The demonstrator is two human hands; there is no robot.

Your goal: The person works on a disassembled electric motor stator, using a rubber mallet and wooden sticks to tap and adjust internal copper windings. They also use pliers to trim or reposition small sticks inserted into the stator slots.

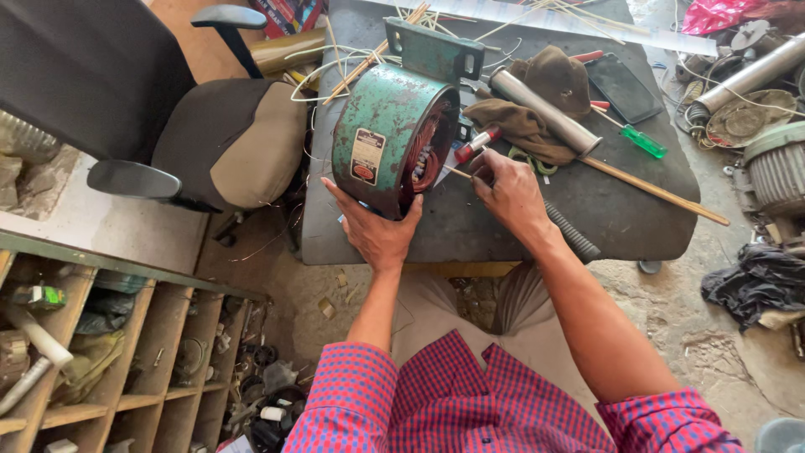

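Observation:
A green motor housing (381, 126) with copper windings inside lies on its side on the dark table (470, 226). My left hand (375, 231) presses flat against the housing's lower rim and steadies it. My right hand (508, 191) is closed on a thin wooden stick (455, 173) whose tip points into the windings. A red-handled tool (476, 144) lies just above my right hand, beside the housing's open end.
On the table lie a brown cloth (549, 96), a metal tube (545, 111), a green-handled screwdriver (641, 140), a long wooden stick (654, 193) and a black ribbed hose (574, 235). An office chair (226, 138) stands at left, wooden shelves (109, 361) at lower left, motor parts (771, 168) at right.

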